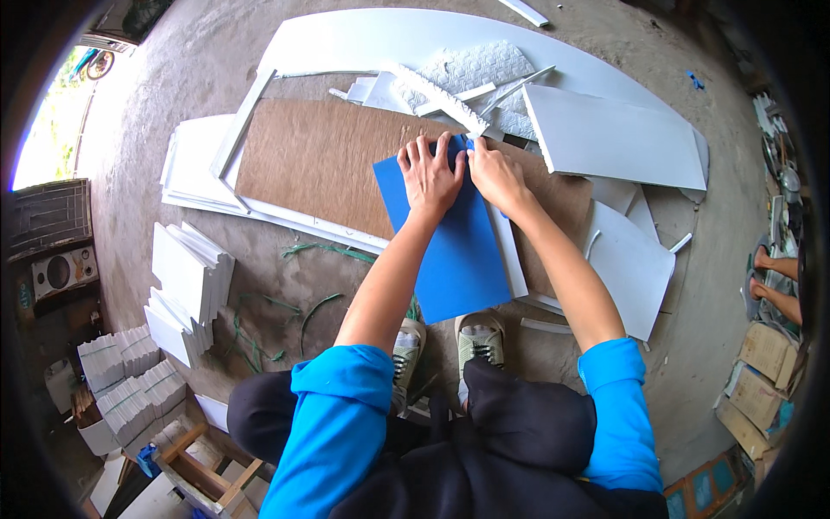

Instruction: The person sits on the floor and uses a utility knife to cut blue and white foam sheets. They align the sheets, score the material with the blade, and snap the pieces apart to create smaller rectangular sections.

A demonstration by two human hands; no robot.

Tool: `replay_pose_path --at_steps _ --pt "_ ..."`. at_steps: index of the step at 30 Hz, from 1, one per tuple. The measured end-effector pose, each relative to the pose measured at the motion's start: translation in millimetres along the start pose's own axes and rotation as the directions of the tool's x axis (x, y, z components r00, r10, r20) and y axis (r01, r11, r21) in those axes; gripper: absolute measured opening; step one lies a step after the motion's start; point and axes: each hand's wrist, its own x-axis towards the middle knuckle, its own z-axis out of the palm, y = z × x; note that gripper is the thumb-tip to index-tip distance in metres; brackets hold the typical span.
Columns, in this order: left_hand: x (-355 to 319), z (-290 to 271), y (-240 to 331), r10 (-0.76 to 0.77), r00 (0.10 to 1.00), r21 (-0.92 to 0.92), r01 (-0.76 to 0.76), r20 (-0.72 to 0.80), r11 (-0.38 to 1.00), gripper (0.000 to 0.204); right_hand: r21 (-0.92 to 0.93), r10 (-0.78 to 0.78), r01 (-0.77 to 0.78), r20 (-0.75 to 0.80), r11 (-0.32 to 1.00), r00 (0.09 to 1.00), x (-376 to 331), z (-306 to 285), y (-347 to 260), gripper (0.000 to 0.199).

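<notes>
A blue rectangular board (458,259) lies at a slant on a brown wooden panel (311,164) in front of me. My left hand (430,177) rests on its far part, fingers spread and pressing down. At the far right corner of the blue board, my right hand (494,177) is closed, with a bit of blue showing at its fingertips. What it grips is mostly hidden by the fingers. Under the blue board's right side, a white board (510,255) sticks out along the edge.
White foam-like sheets (346,39) and offcuts (467,73) surround the panel. A white board (614,138) lies right. Stacked white pieces (186,285) stand left, near green twine (303,316). Cardboard boxes (761,381) and another person's feet (756,277) are far right.
</notes>
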Motion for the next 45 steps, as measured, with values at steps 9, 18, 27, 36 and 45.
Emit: replay_pose_path --at_steps 9,18,27,36,45 --pt "3 3 1 0.022 1.000 0.009 -0.022 -0.022 1.000 0.037 0.249 0.184 -0.279 0.347 0.928 0.920 29 -16 -9 0.034" --pt "0 2 -1 0.008 1.000 0.028 -0.008 0.007 1.000 0.036 0.066 0.160 -0.201 0.390 0.977 0.907 -166 5 19 0.025" --pt "0 1 -3 0.021 1.000 0.063 -0.020 -0.006 0.998 0.037 -0.023 0.167 -0.166 0.248 0.986 0.954 -148 -53 5 0.027" --pt "3 -1 3 0.000 0.999 0.005 0.000 0.037 1.000 0.037 0.019 0.041 -0.040 -0.043 0.999 0.998 -1 -3 1 0.025" --pt "3 0 2 0.029 0.999 0.006 -0.029 -0.016 1.000 0.036 0.029 0.073 -0.077 0.104 0.997 0.992 14 -5 -3 0.028"
